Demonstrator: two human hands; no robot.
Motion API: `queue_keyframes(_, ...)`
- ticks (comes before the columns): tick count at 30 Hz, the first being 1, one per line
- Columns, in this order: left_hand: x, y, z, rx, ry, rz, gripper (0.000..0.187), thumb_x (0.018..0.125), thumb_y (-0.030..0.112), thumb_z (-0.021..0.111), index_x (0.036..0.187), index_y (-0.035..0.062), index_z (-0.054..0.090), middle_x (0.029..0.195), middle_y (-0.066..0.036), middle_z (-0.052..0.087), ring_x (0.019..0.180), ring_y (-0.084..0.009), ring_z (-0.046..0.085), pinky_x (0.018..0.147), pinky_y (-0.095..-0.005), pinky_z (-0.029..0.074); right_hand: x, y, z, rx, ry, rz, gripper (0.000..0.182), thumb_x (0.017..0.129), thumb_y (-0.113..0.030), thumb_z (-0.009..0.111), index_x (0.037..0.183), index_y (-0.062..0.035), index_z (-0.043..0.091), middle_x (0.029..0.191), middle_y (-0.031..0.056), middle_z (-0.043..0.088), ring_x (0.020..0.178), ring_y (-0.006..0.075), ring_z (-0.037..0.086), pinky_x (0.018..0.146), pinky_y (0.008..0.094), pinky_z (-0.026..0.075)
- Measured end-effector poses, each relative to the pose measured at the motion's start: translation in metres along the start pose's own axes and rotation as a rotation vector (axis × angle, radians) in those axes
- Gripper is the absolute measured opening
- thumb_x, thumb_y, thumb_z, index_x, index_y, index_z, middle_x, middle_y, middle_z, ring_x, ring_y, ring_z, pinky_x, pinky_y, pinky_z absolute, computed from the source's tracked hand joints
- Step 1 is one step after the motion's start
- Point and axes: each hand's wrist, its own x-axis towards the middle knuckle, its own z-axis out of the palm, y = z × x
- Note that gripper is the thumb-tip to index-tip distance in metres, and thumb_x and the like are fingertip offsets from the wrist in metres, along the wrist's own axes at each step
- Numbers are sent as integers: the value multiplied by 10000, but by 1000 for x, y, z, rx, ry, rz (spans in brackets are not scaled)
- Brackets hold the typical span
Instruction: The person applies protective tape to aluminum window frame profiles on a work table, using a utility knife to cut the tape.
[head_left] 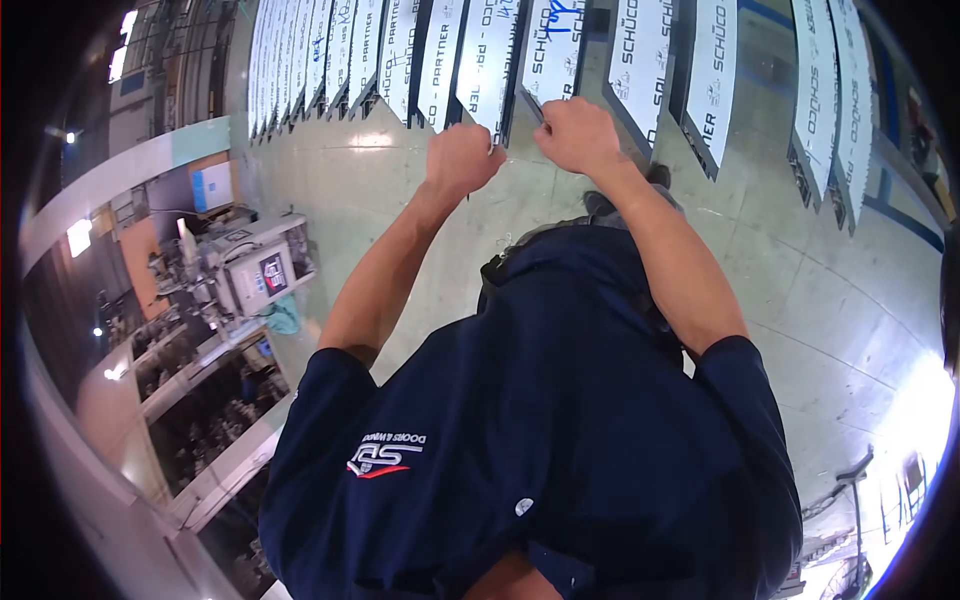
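My left hand (463, 160) is closed at the near end of a long window profile (487, 60) wrapped in white printed film. My right hand (578, 135) is curled round the end of the neighbouring profile (552, 45), which has blue handwriting on it. The fingertips of both hands are partly hidden. Just right of my right hand is another film-covered profile (636, 70) with a slanted cut end and dark edges. Beside that one is a further profile (712, 80).
Several more profiles (400, 60) are lined up to the left, ends toward me. Another pair (820, 90) is at the far right. Below is a pale tiled floor (800, 260). A machine (262, 270) and cluttered shelving (215, 400) are on the left.
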Motion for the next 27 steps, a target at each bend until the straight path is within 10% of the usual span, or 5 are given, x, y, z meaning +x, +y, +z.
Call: queue_keyframes(27,22,46,-16,322,-294,-62,249,881,235,659,823,22,777,812,-209,757,755,-359,766,700,-455,614,18,15,-20,163,-217,-84,239,849,-163,652,987,-31,797,984,198,777,930,352,775,807,453,625)
